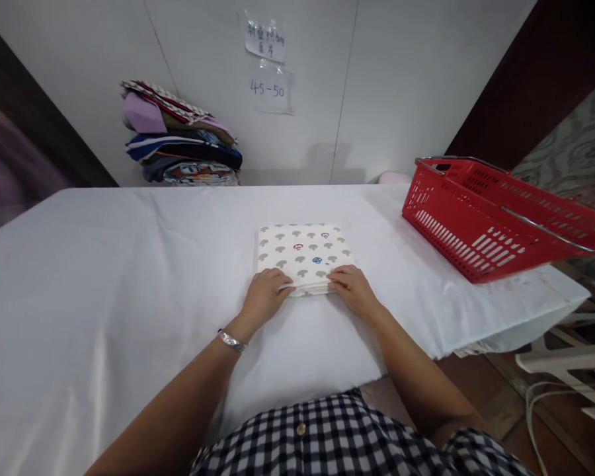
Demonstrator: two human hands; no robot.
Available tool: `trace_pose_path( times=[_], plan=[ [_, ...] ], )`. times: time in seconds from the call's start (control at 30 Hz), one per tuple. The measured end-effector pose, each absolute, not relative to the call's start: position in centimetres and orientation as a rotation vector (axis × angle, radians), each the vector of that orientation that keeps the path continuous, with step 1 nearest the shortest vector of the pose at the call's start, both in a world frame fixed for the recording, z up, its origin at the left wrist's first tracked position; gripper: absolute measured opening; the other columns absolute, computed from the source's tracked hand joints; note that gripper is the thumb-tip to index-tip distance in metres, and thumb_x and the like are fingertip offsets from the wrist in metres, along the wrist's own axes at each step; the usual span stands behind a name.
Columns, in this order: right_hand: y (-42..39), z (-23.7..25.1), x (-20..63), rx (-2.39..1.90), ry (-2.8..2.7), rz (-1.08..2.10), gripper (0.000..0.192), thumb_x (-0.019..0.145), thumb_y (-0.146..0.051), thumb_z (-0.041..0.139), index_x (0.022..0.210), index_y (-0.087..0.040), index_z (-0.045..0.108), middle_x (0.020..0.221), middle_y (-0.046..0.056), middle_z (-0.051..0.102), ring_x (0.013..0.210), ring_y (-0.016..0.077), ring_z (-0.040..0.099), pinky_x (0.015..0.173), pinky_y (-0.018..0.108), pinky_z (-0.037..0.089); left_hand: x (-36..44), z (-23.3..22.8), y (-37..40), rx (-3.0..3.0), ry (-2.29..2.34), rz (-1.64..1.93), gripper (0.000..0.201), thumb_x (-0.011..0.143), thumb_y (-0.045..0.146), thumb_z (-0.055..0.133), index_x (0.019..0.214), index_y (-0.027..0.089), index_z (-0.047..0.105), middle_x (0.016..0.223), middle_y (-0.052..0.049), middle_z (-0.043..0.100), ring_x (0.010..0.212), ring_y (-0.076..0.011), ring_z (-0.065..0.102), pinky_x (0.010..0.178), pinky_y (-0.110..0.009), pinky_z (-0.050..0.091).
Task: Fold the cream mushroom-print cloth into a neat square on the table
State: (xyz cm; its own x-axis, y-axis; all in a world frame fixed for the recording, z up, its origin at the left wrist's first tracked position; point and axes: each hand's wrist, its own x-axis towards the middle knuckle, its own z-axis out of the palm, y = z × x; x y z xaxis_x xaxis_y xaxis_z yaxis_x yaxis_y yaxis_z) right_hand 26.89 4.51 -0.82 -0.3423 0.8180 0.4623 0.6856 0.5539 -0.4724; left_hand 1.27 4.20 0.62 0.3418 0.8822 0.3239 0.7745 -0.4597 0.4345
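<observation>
From my end, through the head camera, I see the cloth (305, 253) folded into a flat pad on the white table (129, 277), straight ahead of the person. I have the left hand (265, 294) at its near left corner, fingers closed narrowly on the edge. The right hand (356, 291) pinches the near right corner likewise. A red basket (456, 221) stands at the table's right end. At the far edge, left of the cloth, I see a fabric pile (183, 149) against the wall (391, 86).
</observation>
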Motion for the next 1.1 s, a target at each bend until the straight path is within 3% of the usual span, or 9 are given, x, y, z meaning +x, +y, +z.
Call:
trace_pose_path(
  times=[0.13,0.5,0.87,1.1],
  plan=[
    [4.6,-0.9,27.0,-1.199,-2.082,0.319,0.019,0.087,-0.027,0.055,0.099,-0.03,0.069,0.096,0.004,0.066,0.093,0.0221,0.056,0.085,0.042,0.043,1.3,0.7,4.2,2.35,1.507,0.8,0.013,0.085,0.03,0.056,0.085,0.024,0.067,0.089,-0.002,0.065,0.086,-0.0198,0.056,0.078,-0.037,0.042],
    [4.0,-1.0,26.7,-1.158,-2.108,0.138,0.023,0.093,-0.024,0.044,0.098,-0.024,0.067,0.095,0.006,0.064,0.092,0.0214,0.054,0.084,0.039,0.041,1.6,0.5,3.8,2.518,1.5,0.822,0.027,0.094,0.028,0.038,0.08,0.019,0.06,0.084,-0.005,0.06,0.082,-0.0195,0.052,0.077,-0.036,0.04],
    [4.0,-1.5,27.2,-1.122,-2.208,0.127,0.023,0.089,-0.027,0.051,0.105,-0.027,0.066,0.097,0.006,0.063,0.09,0.0216,0.053,0.083,0.04,0.041,0.9,-0.3,3.4,2.607,1.372,0.842,0.018,0.09,0.032,0.048,0.094,0.022,0.063,0.088,-0.005,0.061,0.083,-0.0194,0.053,0.081,-0.037,0.041],
    [4.1,-1.7,27.1,-1.143,-2.199,0.125,0.023,0.09,-0.024,0.049,0.105,-0.027,0.067,0.096,0.006,0.064,0.09,0.0221,0.054,0.082,0.041,0.042,0.9,-0.6,3.8,2.581,1.391,0.854,0.022,0.092,0.03,0.044,0.092,0.023,0.065,0.087,-0.004,0.061,0.081,-0.0188,0.052,0.08,-0.036,0.041]
  ],
)
